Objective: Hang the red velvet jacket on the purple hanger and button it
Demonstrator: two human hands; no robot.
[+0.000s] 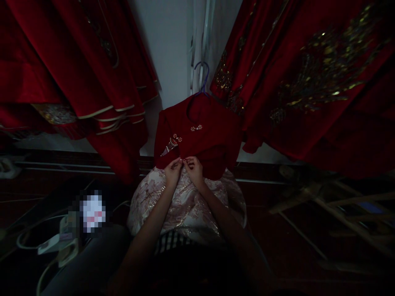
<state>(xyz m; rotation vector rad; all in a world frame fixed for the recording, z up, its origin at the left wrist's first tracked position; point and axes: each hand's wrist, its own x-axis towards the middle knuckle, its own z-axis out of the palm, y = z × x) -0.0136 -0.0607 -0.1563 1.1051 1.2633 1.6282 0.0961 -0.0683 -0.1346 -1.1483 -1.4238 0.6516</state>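
Note:
A dark red jacket [206,139] hangs in front of me on a purple hanger [205,76]. Beaded flower-shaped fasteners [196,128] sit on its front, and a beaded tassel ornament [170,144] is on its left side. Low on the front opening, my left hand [173,172] pinches the jacket's edge. Close beside it, my right hand [194,170] is closed, fingertips pinching at the same spot. Small shiny beads show between the fingertips; the exact piece held is too small and dark to make out. Beneath both hands spreads a pale pink and gold brocade skirt [148,197].
Red garments [108,82] hang at the left, and more with gold sequin embroidery [327,70] at the right. A lit, blurred screen [93,213] lies at lower left near a white plug strip [68,251] and cables. At right stands a wooden frame [348,224].

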